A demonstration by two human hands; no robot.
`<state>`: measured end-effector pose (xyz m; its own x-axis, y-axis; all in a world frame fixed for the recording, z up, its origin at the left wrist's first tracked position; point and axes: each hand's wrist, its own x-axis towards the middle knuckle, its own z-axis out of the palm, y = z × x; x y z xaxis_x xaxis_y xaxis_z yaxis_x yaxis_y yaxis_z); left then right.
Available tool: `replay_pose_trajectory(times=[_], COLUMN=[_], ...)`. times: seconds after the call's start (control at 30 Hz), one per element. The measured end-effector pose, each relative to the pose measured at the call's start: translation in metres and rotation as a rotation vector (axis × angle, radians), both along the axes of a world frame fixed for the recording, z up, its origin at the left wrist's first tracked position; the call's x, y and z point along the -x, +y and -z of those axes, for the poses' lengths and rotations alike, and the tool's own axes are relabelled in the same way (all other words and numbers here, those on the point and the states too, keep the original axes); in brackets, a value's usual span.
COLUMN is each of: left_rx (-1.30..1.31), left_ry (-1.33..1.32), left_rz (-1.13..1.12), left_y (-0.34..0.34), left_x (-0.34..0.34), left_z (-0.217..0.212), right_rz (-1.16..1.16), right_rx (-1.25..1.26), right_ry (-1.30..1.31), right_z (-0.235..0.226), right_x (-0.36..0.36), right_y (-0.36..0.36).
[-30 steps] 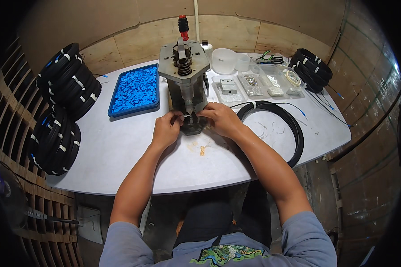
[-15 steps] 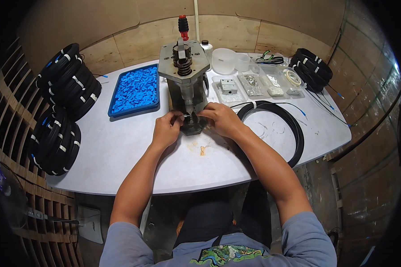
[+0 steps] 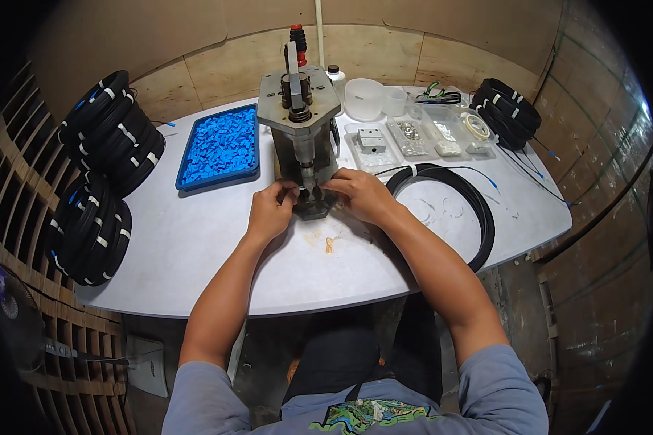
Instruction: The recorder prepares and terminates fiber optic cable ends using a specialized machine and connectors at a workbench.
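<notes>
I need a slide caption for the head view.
Left hand and right hand at a metal press, between a tray of blue pieces and a black cable coil.

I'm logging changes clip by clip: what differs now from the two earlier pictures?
On the press, the metal lever bar has tilted: its end now reaches higher in the picture, and the coil spring by it looks squeezed shorter. No grasp or release shows. The left hand and right hand stay at the press's lower front; the blue tray and flat-lying cable coil stay put.
</notes>
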<state>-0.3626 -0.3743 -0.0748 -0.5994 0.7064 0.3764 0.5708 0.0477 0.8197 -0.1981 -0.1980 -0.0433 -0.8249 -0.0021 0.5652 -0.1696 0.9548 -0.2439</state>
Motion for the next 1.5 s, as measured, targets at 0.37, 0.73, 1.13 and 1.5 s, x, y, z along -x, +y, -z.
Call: replay_pose_trajectory(times=[0.37,0.73,1.13,1.5], left_rx=[-0.037,-0.019,-0.007,-0.018], left_ry=[-0.033,0.000,0.007,0.016], left_rz=[0.023,0.004,0.012,0.018], left_y=[-0.0002,-0.0012,-0.0023,-0.0015], left_x=[0.0000,0.0000,-0.0019,0.0000], left_z=[0.0012,0.0000,-0.0037,-0.0009], right_rz=[0.064,0.059,0.052,0.030], right_rx=[0.030,0.061,0.069,0.071], right_ry=[-0.046,-0.064,-0.059,-0.036], right_z=[0.0044,-0.0029,0.0003,-0.0001], right_x=[0.0006,-0.0018,-0.0027,-0.0015], right_y=[-0.0009,-0.0045,-0.0014,-0.0011])
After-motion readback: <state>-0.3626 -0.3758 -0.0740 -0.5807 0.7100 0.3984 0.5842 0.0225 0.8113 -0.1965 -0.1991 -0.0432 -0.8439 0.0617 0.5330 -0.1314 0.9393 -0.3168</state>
